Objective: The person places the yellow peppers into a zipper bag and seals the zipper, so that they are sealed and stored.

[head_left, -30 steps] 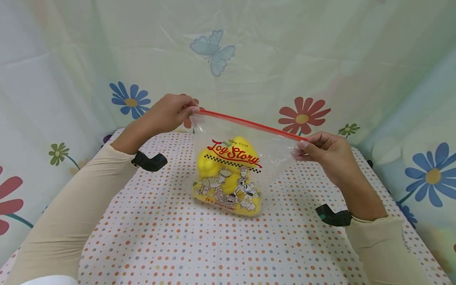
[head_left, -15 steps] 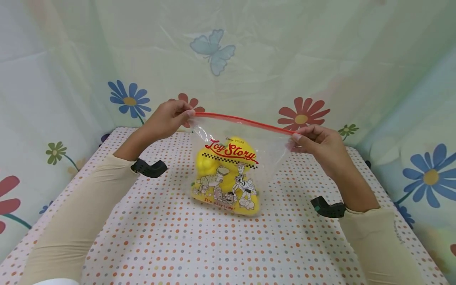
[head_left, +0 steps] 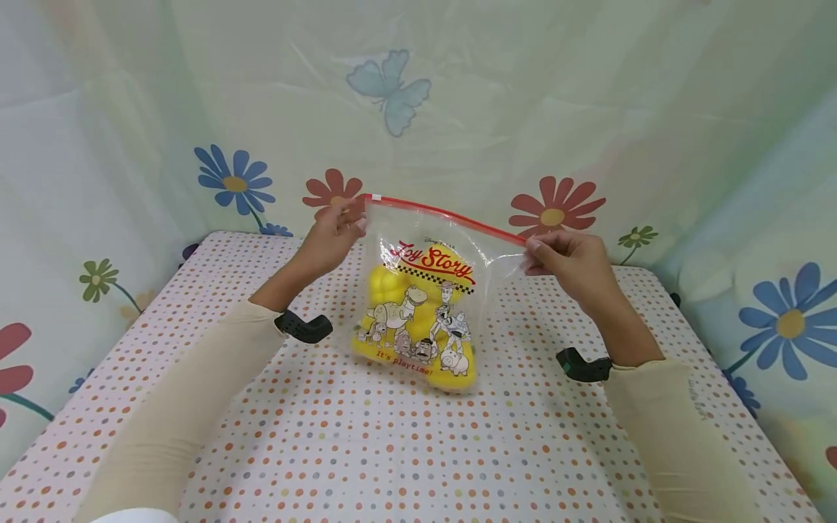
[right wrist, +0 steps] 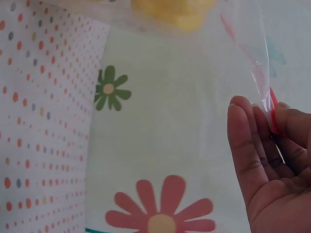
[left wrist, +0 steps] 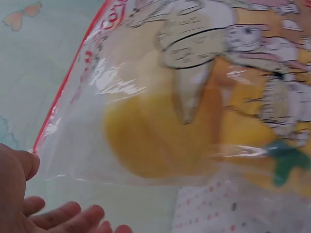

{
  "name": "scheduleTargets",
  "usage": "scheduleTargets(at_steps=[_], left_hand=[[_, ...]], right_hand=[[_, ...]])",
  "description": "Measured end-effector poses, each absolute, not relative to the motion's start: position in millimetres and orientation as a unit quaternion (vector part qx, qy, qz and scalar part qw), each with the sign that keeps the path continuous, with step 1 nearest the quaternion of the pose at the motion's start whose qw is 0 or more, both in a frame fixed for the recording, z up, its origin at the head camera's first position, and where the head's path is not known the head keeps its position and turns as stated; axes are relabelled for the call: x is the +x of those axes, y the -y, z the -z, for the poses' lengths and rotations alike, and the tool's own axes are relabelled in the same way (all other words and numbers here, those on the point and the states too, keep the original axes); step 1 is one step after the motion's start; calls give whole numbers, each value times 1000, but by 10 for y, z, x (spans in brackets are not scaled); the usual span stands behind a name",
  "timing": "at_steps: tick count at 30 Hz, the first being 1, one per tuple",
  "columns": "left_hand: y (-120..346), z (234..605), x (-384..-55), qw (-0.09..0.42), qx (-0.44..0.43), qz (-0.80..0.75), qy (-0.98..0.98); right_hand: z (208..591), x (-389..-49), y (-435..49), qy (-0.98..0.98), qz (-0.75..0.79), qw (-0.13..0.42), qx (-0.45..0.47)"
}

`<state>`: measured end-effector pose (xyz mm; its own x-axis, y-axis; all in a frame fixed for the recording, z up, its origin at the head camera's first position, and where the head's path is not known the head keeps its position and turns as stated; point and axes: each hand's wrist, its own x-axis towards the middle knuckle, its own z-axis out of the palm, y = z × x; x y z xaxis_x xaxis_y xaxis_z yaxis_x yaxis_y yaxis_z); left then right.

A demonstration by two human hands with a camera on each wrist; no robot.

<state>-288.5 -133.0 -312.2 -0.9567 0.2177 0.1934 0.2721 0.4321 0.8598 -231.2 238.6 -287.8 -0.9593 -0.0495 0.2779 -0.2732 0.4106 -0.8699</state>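
A clear zip bag (head_left: 418,319) with cartoon print hangs upright, close over the table. Inside it are plump yellow things (left wrist: 150,136), one with a green stem-like part (left wrist: 284,160). A red zipper strip (head_left: 451,215) runs along the top, sloping down to the right, with a small white slider (head_left: 375,197) at its left end. My right hand (head_left: 575,265) pinches the right top corner between thumb and fingers. At the left top corner is my left hand (head_left: 330,240), its fingers spread and loose in the left wrist view, the thumb (left wrist: 29,164) right by the bag's edge.
A dotted cloth (head_left: 392,450) covers the table. Behind and to the sides hangs a flower-printed curtain (head_left: 458,94). A black wrist camera (head_left: 306,328) sits on the left wrist, another black camera (head_left: 584,365) on the right.
My left hand has let go of the bag's left corner and dropped slightly, baring the white slider. The right hand has moved a little left with its corner, and the bag has slackened.
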Motion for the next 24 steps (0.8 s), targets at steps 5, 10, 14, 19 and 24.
scheduleTargets(at_steps=[5, 10, 14, 19, 24], left_hand=[[1305, 3568, -2724, -99, -111, 487, 861], [1252, 3832, -2494, -131, -93, 483, 861], [1205, 3901, -2343, -112, -78, 464, 875], [1207, 3952, -2211, -99, -62, 460, 880], [1250, 3954, -2101, -93, -68, 450, 886]], right_hand=[[3022, -2419, -2392, 822, -556, 87, 87], [3172, -2575, -2380, 814, -574, 64, 59], [3280, -2672, -2441, 800, -597, 55, 20], [3548, -2826, -2553, 786, -616, 53, -9], [4088, -3199, -2846, 764, -643, 54, 4]])
